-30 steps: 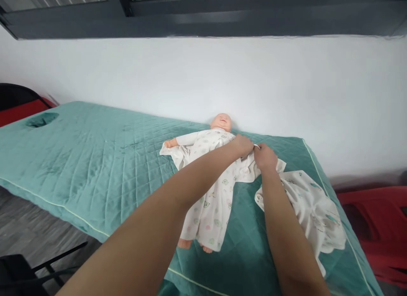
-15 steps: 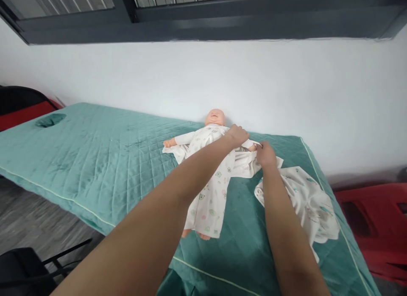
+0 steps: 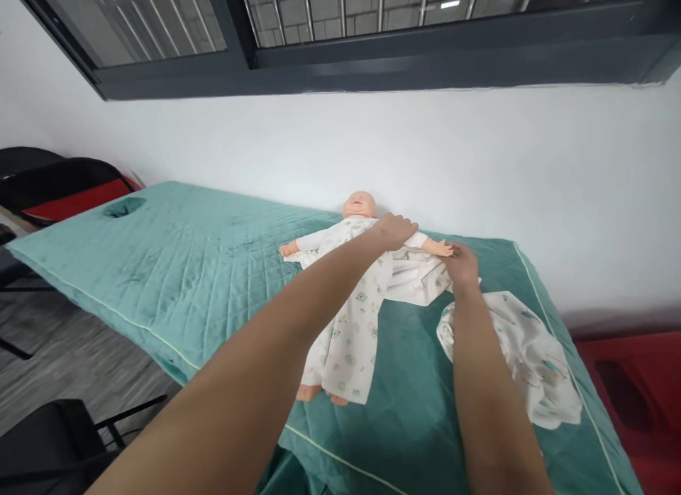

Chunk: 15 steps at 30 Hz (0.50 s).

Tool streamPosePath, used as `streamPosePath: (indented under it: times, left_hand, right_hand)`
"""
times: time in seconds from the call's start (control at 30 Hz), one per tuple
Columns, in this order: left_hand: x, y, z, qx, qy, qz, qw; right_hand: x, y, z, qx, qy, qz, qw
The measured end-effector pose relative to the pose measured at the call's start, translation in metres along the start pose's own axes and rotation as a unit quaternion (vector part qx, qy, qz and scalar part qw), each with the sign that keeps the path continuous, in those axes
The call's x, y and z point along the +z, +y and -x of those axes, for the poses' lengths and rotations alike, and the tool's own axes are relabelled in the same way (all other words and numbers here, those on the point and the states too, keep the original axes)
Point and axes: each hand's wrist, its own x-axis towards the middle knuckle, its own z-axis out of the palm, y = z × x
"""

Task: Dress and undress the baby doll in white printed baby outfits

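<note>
A baby doll [image 3: 360,204] lies on its back on a teal quilted bed [image 3: 175,268], dressed in a white printed garment [image 3: 348,339]. Its arms are spread out to both sides. My left hand [image 3: 394,230] rests on the doll's shoulder and chest, fingers curled onto the cloth. My right hand [image 3: 460,262] is at the doll's outstretched hand and sleeve, fingers closed around the wrist or cuff. A second white printed cloth [image 3: 532,353] lies crumpled on the bed under my right forearm.
The bed stands against a white wall [image 3: 479,169] under a dark-framed window [image 3: 372,34]. Black and red chairs [image 3: 64,186] stand at the far left, a red object [image 3: 638,388] at the right, and a black chair frame [image 3: 58,438] on the floor at lower left.
The doll's arm has come out through the sleeve and now lies stretched toward my right hand. My hands have moved apart. The camera has tilted up a little.
</note>
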Motion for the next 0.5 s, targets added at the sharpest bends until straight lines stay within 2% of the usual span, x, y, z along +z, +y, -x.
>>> streamPosePath:
  times: [0.07,0.13,0.2,0.27,0.33,0.4,0.47,0.5]
  left_hand:
    - [0.004,0.007,-0.002,-0.001,-0.006,0.013,1.000]
    - [0.009,0.017,-0.005,0.005,-0.027,0.017,0.999]
    - [0.013,0.026,-0.008,0.010,-0.040,0.019,0.999]
    - [0.015,0.031,-0.008,0.016,-0.038,0.025,0.999]
    - [0.012,0.028,-0.004,0.016,-0.028,0.041,0.999]
    - [0.006,0.016,0.006,0.017,-0.017,0.075,0.997]
    - [0.000,-0.003,0.025,0.009,0.017,0.122,0.992]
    - [-0.001,-0.013,0.037,-0.006,0.054,0.148,0.987]
  right_hand:
    - [-0.003,0.000,-0.003,0.017,0.018,-0.062,0.998]
    - [-0.007,-0.001,-0.003,0.034,0.066,-0.116,0.991]
    - [-0.009,-0.005,0.000,0.027,0.117,-0.127,0.985]
    - [-0.009,-0.011,0.005,0.000,0.141,-0.092,0.986]
    - [-0.005,-0.022,0.013,-0.033,0.140,-0.059,0.988]
    - [0.004,-0.035,0.024,-0.068,0.126,-0.031,0.989]
    - [0.017,-0.050,0.038,-0.096,0.084,-0.011,0.992]
    - [0.024,-0.056,0.045,-0.103,0.049,-0.006,0.993]
